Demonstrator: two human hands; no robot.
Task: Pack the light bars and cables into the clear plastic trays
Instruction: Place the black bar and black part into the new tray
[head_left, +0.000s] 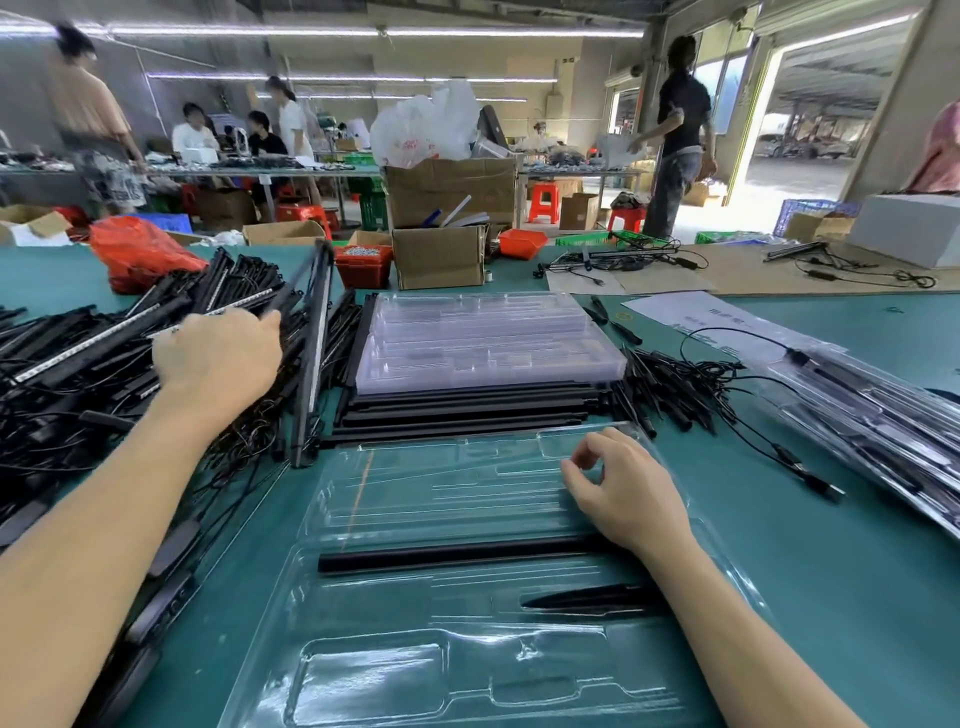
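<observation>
Left grip: the left hand (218, 358) rests on the heap of light bars (104, 343) at the left of the table, fingers curled over the far side; it appears to be closing on one bar, but the fingertips are hidden, so I cannot tell for certain.
Right grip: the right hand (623, 488) hovers over the open clear tray (467, 571), fingers loosely bent, holding nothing.
Task items: one black bar (457, 553) lies in a slot across the tray; a shorter dark piece (597, 600) sits in a slot nearer the person. The rest of the tray's slots are unfilled.
Risk, snagging: bars and cables (675, 384) are tangled in the heap; lifting one bar is likely to drag neighbours or a cable off with it.
Risk, tray shift: the tray is thin and nothing pins it down; seating a bar could slide or flex it and unseat the bar already placed.
Risk, wrong slot: transparent moulding makes slot edges hard to read.
Surface: green table (831, 571), with a stack of spare trays (488, 338) resting on black bars, and packed trays (872, 415) at right.
Room: busy workshop; cardboard boxes (441, 254), red stools, other workers beyond.
</observation>
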